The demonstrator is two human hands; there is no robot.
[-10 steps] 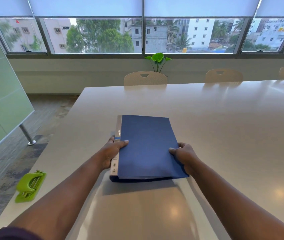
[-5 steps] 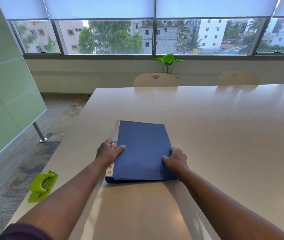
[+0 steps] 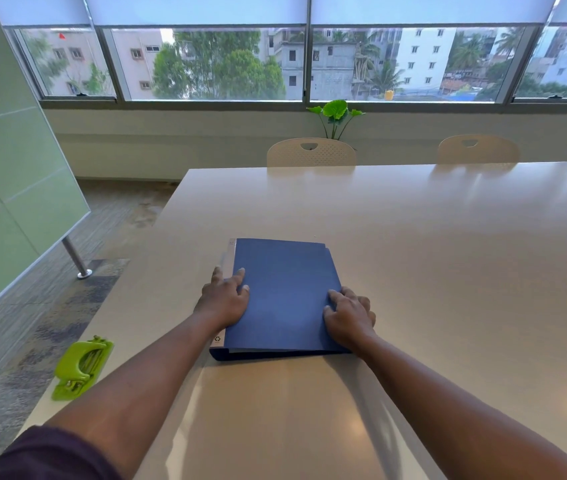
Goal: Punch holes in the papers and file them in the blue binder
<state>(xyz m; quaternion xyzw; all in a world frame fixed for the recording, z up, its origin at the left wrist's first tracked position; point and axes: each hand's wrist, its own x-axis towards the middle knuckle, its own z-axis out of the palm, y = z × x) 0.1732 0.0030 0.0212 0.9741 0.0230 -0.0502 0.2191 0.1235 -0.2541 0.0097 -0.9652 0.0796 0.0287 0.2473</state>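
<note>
The blue binder point(image 3: 285, 292) lies shut and flat on the pale table point(image 3: 448, 271), its grey spine to the left. My left hand point(image 3: 224, 299) rests on the spine side with its fingers stretched across the cover's left edge. At the cover's right edge my right hand point(image 3: 349, 313) rests with the index finger and thumb on top and the other fingers loosely bent. A lime-green hole punch point(image 3: 82, 367) sits at the table's left edge, well left of my left forearm. No loose papers are in view.
Two beige chairs point(image 3: 311, 152) point(image 3: 477, 148) stand at the table's far side, with a small green plant point(image 3: 337, 116) behind them under the windows. A green glass board on a metal leg point(image 3: 74, 259) stands on the floor to the left.
The binder was held tilted off the table by both hands. Now it lies flat farther from me, and both hands have loosened and rest on its cover.
</note>
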